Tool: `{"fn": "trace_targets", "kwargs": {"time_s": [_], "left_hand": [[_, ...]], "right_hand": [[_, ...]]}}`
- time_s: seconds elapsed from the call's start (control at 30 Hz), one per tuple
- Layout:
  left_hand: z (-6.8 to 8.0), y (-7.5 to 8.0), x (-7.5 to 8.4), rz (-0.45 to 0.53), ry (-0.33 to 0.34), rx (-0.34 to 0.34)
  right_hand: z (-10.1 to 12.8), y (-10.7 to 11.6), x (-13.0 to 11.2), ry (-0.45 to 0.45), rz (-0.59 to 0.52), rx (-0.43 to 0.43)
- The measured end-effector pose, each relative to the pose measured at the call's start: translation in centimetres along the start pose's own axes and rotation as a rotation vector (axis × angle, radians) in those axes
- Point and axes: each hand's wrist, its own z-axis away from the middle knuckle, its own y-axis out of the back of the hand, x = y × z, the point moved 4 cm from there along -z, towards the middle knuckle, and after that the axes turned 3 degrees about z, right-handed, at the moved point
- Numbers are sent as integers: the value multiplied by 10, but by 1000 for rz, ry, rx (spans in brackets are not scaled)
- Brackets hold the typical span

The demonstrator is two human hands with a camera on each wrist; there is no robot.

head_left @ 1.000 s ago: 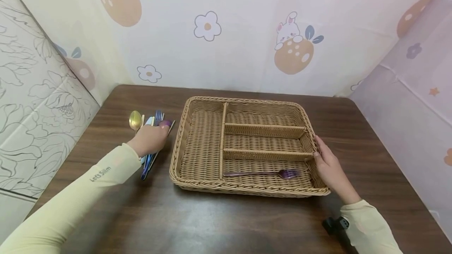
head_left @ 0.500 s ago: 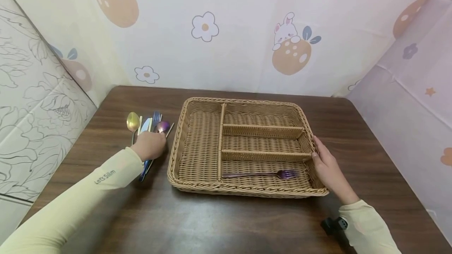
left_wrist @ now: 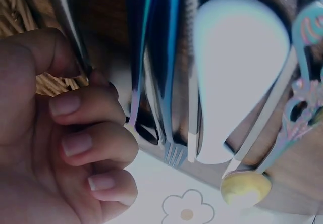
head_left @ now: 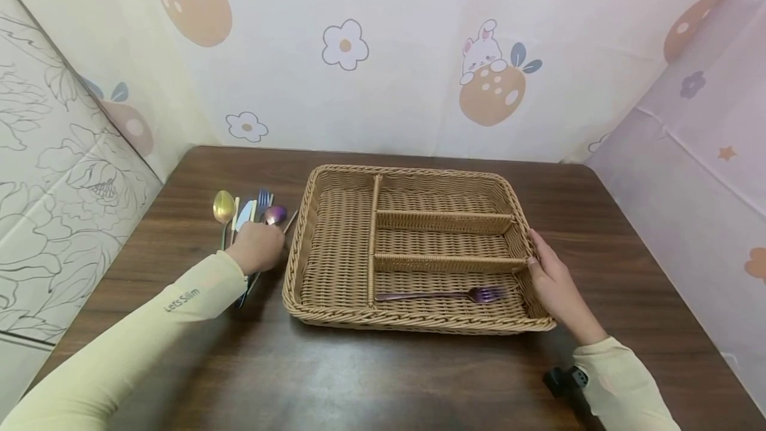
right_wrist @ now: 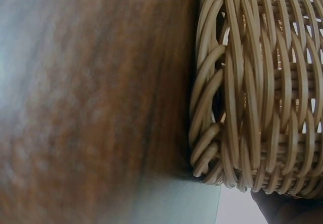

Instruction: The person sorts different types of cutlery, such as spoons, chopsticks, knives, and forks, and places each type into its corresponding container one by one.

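Observation:
A wicker basket [head_left: 419,172] with several compartments sits mid-table, and a purple fork [head_left: 443,295] lies in its near compartment. Left of it is a cutlery pile: a gold spoon [head_left: 223,206], a blue fork [head_left: 264,197], a white piece [head_left: 245,211] and a purple spoon [head_left: 276,214]. My left hand [head_left: 270,237] rests on the pile. In the left wrist view that left hand [left_wrist: 75,77] has curled fingers, with thumb and forefinger pinching a thin metal handle [left_wrist: 63,12] beside the blue fork [left_wrist: 166,82]. My right hand [head_left: 536,253] lies flat against the basket's right rim.
Patterned walls close in the brown wooden table [head_left: 359,378] at the back and on both sides. A small black device [head_left: 565,381] sits by my right sleeve. The right wrist view shows only the basket wall [right_wrist: 252,82] and the table [right_wrist: 91,82].
My left hand has drawn back slightly toward me, uncovering the purple spoon's bowl. The right hand and the basket have stayed put.

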Motion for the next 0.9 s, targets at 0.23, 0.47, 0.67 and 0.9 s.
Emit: {"fn": "trace_targets", "kwargs": {"time_s": [0.23, 0.47, 0.67, 0.9], "left_hand": [[-1, 11, -9, 36, 69, -2], [4, 31, -14, 39, 49, 32], [2, 55, -15, -13, 1, 78], [-6, 81, -2, -61, -75, 187]], "right_hand": [[0, 1, -1, -3, 2, -1], [0, 1, -2, -1, 9, -3], [0, 1, -1, 6, 13, 1], [-1, 1, -1, 0, 12, -2]]}}
